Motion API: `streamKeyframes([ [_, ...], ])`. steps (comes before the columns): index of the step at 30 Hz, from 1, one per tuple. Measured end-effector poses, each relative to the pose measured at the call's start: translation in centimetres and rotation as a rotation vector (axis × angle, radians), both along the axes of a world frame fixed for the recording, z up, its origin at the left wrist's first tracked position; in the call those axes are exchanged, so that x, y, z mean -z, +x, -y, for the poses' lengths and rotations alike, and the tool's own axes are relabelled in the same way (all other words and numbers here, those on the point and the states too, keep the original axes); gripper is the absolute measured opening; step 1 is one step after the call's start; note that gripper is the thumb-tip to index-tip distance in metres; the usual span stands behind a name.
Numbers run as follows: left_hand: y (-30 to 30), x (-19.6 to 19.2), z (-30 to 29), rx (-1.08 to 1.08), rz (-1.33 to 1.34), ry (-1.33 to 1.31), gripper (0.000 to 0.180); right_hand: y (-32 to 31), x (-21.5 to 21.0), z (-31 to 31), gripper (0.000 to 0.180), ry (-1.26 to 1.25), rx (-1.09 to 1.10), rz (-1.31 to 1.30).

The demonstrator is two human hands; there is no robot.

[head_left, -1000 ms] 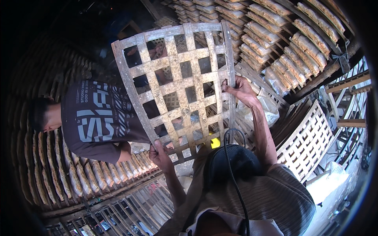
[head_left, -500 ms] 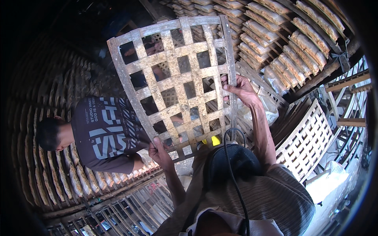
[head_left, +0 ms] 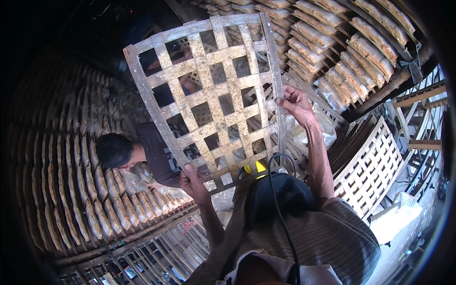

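Observation:
A large woven lattice rack of pale, stained flat strips is held up in front of me, with a darker frame strip along each side. My left hand grips its lower left corner, thumb on the near face. On the right side strip, my right hand pinches the edge about halfway up, its fingers closed. Through the square gaps show dim parts of the room and the arms of someone beyond. A black cable hangs near the rack's lower right.
A co-worker in a dark printed shirt bends at the left beside long rows of packed slabs. More stacked slabs fill shelves at upper right. Another lattice rack leans at right, near a white sack.
The rack has shifted slightly up and left. My right hand has slid its hold a little on the side strip. The co-worker has moved right, partly behind the rack.

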State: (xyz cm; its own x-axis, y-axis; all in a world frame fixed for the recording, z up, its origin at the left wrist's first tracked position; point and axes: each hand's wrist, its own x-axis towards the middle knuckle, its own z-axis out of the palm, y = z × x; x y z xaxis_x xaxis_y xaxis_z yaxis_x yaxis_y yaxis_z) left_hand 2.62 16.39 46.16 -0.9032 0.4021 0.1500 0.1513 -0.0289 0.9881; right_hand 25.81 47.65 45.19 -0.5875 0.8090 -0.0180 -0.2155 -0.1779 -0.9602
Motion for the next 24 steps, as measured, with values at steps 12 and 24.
streamKeyframes([
  [12,0.3,-0.1,-0.1,-0.006,0.046,0.068,0.029,-0.2,-0.9,0.2,0.042,0.124,-0.007,0.150],
  [24,0.3,-0.7,-0.1,0.035,0.070,0.060,0.032,-1.4,-0.5,1.0,0.039,-0.055,-0.051,0.003],
])
